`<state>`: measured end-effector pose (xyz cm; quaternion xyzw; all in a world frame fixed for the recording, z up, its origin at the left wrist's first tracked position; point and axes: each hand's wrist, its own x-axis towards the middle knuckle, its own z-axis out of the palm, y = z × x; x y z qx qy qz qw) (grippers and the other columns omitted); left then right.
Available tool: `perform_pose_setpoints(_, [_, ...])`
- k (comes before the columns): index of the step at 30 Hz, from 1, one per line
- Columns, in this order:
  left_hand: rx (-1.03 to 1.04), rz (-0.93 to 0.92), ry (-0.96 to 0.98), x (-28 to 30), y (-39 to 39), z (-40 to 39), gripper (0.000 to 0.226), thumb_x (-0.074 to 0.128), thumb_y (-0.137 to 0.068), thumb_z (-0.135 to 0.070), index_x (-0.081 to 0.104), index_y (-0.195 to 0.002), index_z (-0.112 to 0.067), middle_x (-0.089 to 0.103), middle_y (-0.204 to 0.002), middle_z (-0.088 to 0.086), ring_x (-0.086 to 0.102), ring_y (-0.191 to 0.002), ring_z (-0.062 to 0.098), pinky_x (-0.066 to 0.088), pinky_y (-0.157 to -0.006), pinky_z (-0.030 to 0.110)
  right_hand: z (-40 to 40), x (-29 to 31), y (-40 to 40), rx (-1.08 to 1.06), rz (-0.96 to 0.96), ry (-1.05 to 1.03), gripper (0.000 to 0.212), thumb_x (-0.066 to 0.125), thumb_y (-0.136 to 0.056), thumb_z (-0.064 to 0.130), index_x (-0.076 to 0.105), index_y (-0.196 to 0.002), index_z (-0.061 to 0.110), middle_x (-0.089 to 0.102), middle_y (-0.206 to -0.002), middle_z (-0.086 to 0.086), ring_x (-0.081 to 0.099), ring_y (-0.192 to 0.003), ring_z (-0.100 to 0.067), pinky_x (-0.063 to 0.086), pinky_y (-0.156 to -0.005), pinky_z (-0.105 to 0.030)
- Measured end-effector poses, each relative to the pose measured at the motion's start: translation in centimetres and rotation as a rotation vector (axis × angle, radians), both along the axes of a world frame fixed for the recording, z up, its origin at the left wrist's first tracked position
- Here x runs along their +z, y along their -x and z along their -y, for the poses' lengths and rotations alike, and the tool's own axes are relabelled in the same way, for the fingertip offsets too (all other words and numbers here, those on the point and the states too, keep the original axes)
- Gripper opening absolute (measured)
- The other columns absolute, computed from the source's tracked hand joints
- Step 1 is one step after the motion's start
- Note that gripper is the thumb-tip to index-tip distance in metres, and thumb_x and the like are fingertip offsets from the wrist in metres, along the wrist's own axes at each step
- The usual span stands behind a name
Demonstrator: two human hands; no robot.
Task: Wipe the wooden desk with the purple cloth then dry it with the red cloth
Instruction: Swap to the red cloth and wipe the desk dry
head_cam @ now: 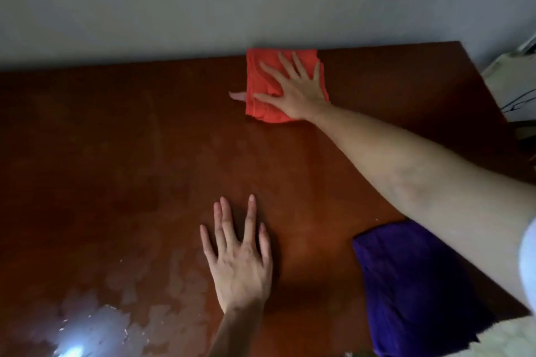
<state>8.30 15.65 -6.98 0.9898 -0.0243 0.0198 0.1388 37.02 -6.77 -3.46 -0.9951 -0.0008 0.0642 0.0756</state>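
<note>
The wooden desk fills the view, reddish brown with pale smears. The red cloth lies folded at the desk's far edge by the wall. My right hand presses flat on top of it, fingers spread, thumb hooked under its left side. My left hand rests flat on the bare wood near the middle front, fingers apart, holding nothing. The purple cloth lies bunched at the near right, partly under my right forearm.
A grey wall stands right behind the desk. White items sit past the desk's right edge. A bright light glare reflects at the near left. Something pale and fluffy shows at the bottom right corner.
</note>
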Motion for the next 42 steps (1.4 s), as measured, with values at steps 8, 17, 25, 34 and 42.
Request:
perform_pose_setpoints(8, [-0.029,-0.008,0.013,0.3,-0.2,-0.1,0.058,0.02,-0.107,-0.046,0.02,-0.164,-0.035,0.019,-0.171,0.015,0.009,-0.16,0.025,0.012,-0.127,0.056,-1.7,0.2,2.8,-0.031,0.001,0.005,0.087,0.025,-0.089,0.091,0.007,-0.165,0.052,-0.001,-0.178,0.003,-0.005,-0.163,-0.03,-0.003,-0.121,-0.076])
perform_pose_setpoints(17, [0.02,0.031,0.77,2.6,-0.3,-4.0,0.048,0.047,-0.101,-0.026,0.051,-0.148,-0.015,0.049,-0.144,0.011,0.05,-0.135,0.022,0.035,-0.116,0.033,-7.0,-1.1,27.0,0.098,0.112,0.032,0.087,0.03,-0.09,0.086,0.015,-0.166,0.046,0.007,-0.178,-0.003,0.002,-0.164,-0.033,0.009,-0.12,-0.076])
perform_pose_setpoints(25, [0.036,-0.046,0.384,4.7,-2.8,-15.9,0.055,0.048,-0.092,-0.049,0.055,-0.143,-0.03,0.043,-0.142,0.009,0.054,-0.127,0.037,0.048,-0.103,0.053,-11.3,-0.6,42.0,0.189,0.052,0.067,0.091,0.026,-0.092,0.091,0.008,-0.168,0.042,-0.001,-0.178,-0.005,0.002,-0.163,-0.038,0.013,-0.117,-0.077])
perform_pose_setpoints(34, [-0.03,-0.11,-0.028,1.7,-5.5,-21.8,0.061,0.017,-0.1,-0.066,0.024,-0.158,-0.051,0.021,-0.166,0.01,0.027,-0.151,0.035,0.012,-0.125,0.049,-11.7,-1.3,32.7,0.254,0.08,0.03,0.087,0.025,-0.09,0.092,0.012,-0.165,0.05,0.003,-0.178,0.0,0.002,-0.164,-0.031,0.013,-0.117,-0.08])
perform_pose_setpoints(42, [-0.073,-0.041,-0.074,0.9,-5.4,-21.8,0.057,0.022,-0.104,-0.057,0.021,-0.16,-0.047,0.023,-0.168,0.012,0.018,-0.158,0.023,0.012,-0.128,0.045,-12.6,-0.9,4.9,0.017,0.043,-0.038,0.086,0.033,-0.089,0.09,0.013,-0.164,0.052,0.003,-0.178,0.004,-0.001,-0.164,-0.026,-0.003,-0.122,-0.076])
